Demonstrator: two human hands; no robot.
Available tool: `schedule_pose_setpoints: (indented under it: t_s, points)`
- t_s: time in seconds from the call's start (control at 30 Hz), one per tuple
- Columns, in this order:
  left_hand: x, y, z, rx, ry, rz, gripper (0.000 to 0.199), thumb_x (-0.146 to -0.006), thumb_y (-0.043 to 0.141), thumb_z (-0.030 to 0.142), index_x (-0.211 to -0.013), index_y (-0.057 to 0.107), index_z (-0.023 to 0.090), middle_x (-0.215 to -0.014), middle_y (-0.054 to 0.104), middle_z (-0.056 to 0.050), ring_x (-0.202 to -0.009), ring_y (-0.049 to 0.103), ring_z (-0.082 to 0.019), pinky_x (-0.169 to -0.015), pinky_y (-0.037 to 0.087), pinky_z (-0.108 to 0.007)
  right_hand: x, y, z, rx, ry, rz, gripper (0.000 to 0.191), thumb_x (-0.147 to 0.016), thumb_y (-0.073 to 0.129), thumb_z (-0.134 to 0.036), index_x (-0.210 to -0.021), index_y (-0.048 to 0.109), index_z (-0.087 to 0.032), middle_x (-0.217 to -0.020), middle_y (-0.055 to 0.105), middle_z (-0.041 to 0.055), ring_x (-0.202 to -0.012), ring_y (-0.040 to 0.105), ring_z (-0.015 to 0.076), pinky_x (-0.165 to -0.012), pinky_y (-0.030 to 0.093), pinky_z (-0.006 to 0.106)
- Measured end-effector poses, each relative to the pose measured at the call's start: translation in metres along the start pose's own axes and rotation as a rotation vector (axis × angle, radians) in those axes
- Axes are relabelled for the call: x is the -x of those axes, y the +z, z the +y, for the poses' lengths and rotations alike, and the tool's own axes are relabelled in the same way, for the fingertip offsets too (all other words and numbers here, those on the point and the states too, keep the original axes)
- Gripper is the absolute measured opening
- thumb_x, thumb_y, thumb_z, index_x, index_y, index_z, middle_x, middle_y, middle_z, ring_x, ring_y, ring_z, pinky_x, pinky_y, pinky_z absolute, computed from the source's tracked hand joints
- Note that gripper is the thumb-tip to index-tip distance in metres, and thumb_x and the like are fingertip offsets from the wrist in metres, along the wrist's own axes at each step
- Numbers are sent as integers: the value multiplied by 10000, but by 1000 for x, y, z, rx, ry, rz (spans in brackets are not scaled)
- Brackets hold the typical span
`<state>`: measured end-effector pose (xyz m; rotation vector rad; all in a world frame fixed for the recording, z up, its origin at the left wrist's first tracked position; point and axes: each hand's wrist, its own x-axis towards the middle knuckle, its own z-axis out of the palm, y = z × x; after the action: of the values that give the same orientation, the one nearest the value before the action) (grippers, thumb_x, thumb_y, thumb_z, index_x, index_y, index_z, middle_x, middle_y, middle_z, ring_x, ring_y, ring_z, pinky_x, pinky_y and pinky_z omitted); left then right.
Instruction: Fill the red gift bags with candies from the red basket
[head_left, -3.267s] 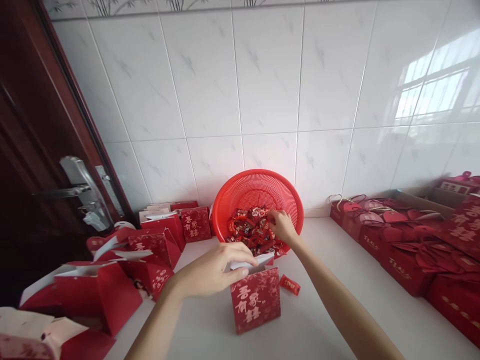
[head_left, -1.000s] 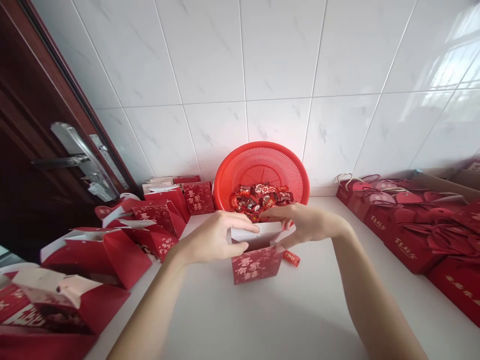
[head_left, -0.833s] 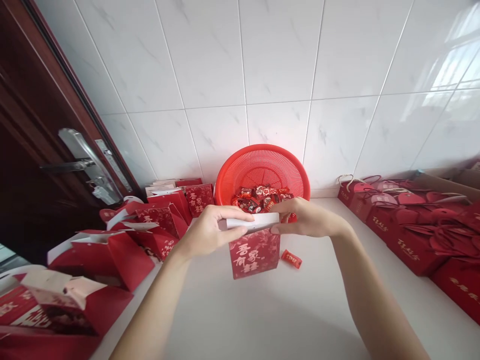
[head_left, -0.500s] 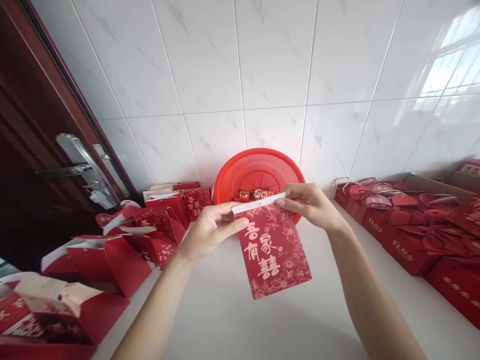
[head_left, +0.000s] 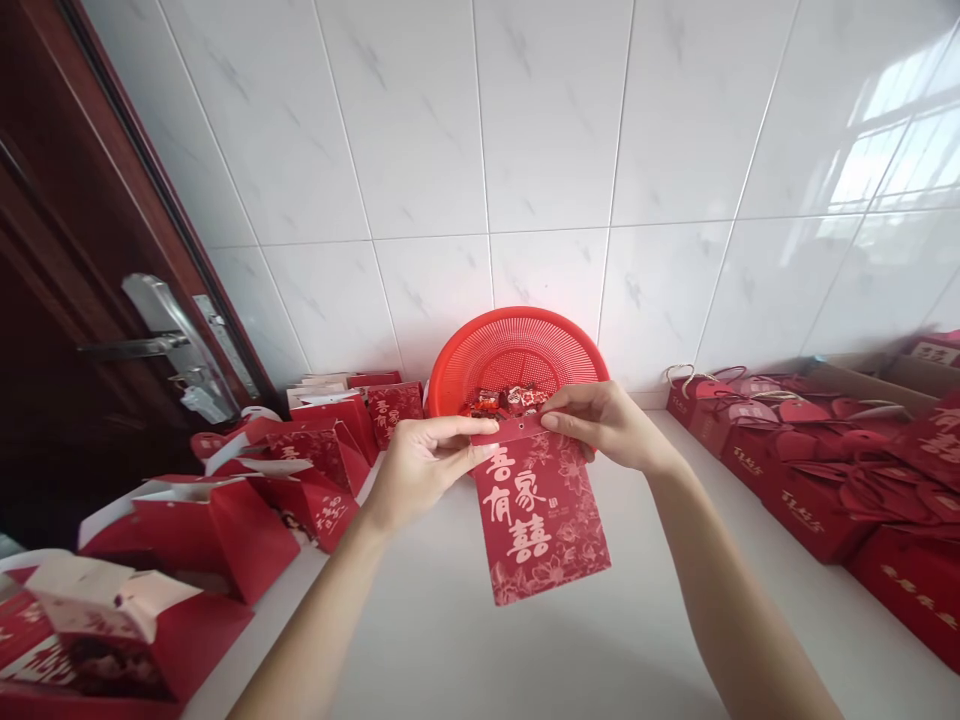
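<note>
A flat red paper gift bag (head_left: pixel 544 515) with pale Chinese characters and a floral print hangs above the white tabletop. My left hand (head_left: pixel 435 455) pinches its upper left corner between thumb and fingers. At the upper right corner, my right hand (head_left: pixel 607 425) pinches the same top edge. Between the hands runs a plain red strip with a small hole in it. Right behind the bag stands a red plastic basket (head_left: pixel 517 325), tilted against the wall, with wrapped candies (head_left: pixel 499 400) in it. The bag and hands hide the basket's lower part.
Opened red gift boxes (head_left: pixel 202 530) line the left side, with a few flat ones (head_left: pixel 394 408) behind them. Rows of closed red boxes (head_left: pixel 795 500) stand at the right. A tiled wall (head_left: pixel 420 290) bounds the back; a dark door (head_left: pixel 97 250) is at the left.
The white strip along the bag's top edge has turned so that its red side now faces me. The bag hangs slightly further left, still in both hands.
</note>
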<state>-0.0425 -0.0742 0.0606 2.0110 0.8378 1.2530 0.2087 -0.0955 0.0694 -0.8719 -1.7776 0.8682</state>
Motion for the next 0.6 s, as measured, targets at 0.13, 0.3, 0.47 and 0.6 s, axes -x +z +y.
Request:
schedule_pose_setpoints:
  t_s: [0.13,0.3,0.47,0.6]
  points:
    - [0,-2,3,20,-1,-73,324,-728,857,383,-993,825,201,-972,819,-65,-819,790,-246,-738,678,-299,0,1,-1,-12,-24,25,349,-847,763,-492,-844,716,-146,-654,610,5,-491,505,95,-388,410,210]
    - [3,0,7,-24,85,30,222,-785,814,375,-947,828,224,-942,821,-43,-830,785,-233,-752,670,-291,1,4,-4,5,-87,75,342,-844,767,-495,-840,721,-156,-695,639,20,-547,546,113,-435,426,224]
    - [5,4,6,-104,154,193,194,-809,789,396,-929,813,245,-920,817,-14,-761,771,-211,-756,668,-310,2,2,-6,-4,-100,72,371,-831,774,-526,-857,710,-161,-710,633,10,-598,557,120,-510,434,235]
    - [6,6,9,-211,277,258,183,-858,756,348,-1029,775,288,-1055,787,-3,-946,748,-224,-892,639,-345,3,-4,-9,58,-131,55,406,-857,727,-567,-805,691,-166,-691,593,2,-576,505,111,-515,406,248]
